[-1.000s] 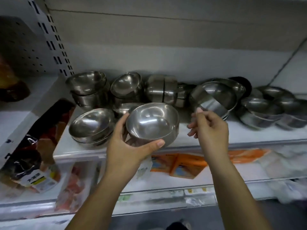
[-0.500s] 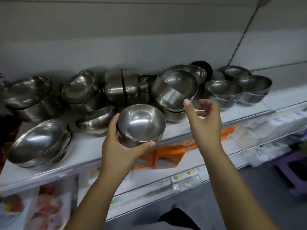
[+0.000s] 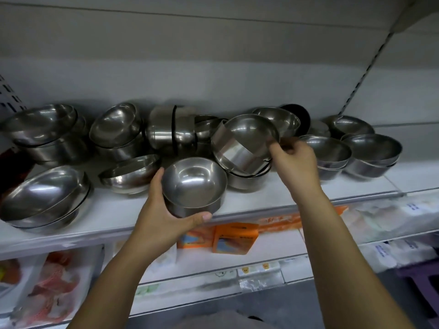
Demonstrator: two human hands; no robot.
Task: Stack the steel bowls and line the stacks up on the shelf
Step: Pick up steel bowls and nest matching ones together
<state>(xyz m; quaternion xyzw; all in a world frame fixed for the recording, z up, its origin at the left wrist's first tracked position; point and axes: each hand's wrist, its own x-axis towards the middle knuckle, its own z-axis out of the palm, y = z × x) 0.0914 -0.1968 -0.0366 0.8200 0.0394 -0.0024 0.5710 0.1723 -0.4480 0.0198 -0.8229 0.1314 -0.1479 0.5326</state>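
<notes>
Steel bowl (image 3: 193,184) up front, mouth up, cupped in the left hand (image 3: 164,217) right at the front edge of the shelf (image 3: 261,200). Thumb wraps under the near side, fingers curl round the far left wall: a firm hold. There looks to be a second bowl nested beneath it, though the hand covers most of that.

Over to the right hand (image 3: 294,162): it pinches the rim of a tilted bowl (image 3: 247,141), fingers closed on the right edge. That bowl leans toward the camera, mouth facing out, resting on a short stack (image 3: 247,179) just behind and right of the held bowl.

Further right, two tidy stacks (image 3: 332,155) and (image 3: 373,155) stand upright side by side, with another bowl (image 3: 349,125) behind them. A dark bowl (image 3: 299,115) peeks out at the back.

Left of centre it's a jumble: bowls on their sides (image 3: 171,131) against the back wall, a leaning pile (image 3: 116,129), a low tipped bowl (image 3: 130,173) beside the left hand. Far left, one stack (image 3: 45,131) at the back and a slanting one (image 3: 45,198) near the front edge.

Below, orange packets (image 3: 234,237) sit on the lower shelf.
</notes>
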